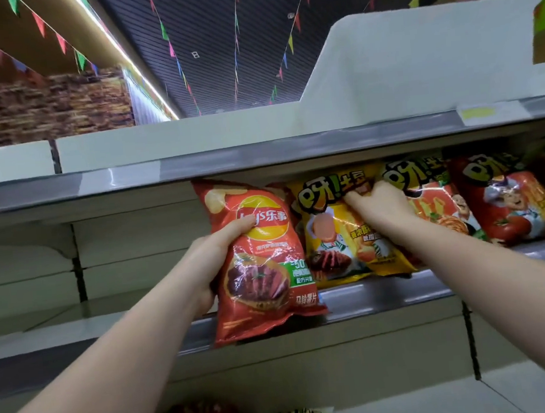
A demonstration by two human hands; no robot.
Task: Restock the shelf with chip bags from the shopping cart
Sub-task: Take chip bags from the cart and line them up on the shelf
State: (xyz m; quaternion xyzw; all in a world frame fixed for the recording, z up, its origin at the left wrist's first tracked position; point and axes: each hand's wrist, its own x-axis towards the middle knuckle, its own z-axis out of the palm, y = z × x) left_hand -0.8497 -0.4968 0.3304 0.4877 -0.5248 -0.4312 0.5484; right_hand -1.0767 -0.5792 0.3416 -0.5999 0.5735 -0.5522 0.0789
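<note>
1. Placement of the red chip bag (259,257) is the step in hand, as I judge it: the left hand (215,260) is gripping this bag by its left edge, thumb curled on the front, fingers hidden behind.
2. Its long axis is standing nearly upright, with the top tilting a little to the left. Its upper end is reaching close under the upper shelf rail (228,164), and its lower end is hanging in front of the front lip of the shelf (387,291), so it is not yet resting on the shelf.
3. The right hand (379,203) is holding the top of the yellow chip bag (336,237), fingers curled over its upper edge. This bag is standing on the shelf, just beside the red one and touching it.
4. The two hands are well apart, each one on its own bag.
5. More bags, orange (435,202) and red (515,205), are filling the row to the right. The empty part of the shelf is lying to the left of the red bag.
6. I am thinking the coming move depends on this: the free slot is straight behind the red bag, on the side of the left hand, so this hand is the nearer one to push it in.
</note>
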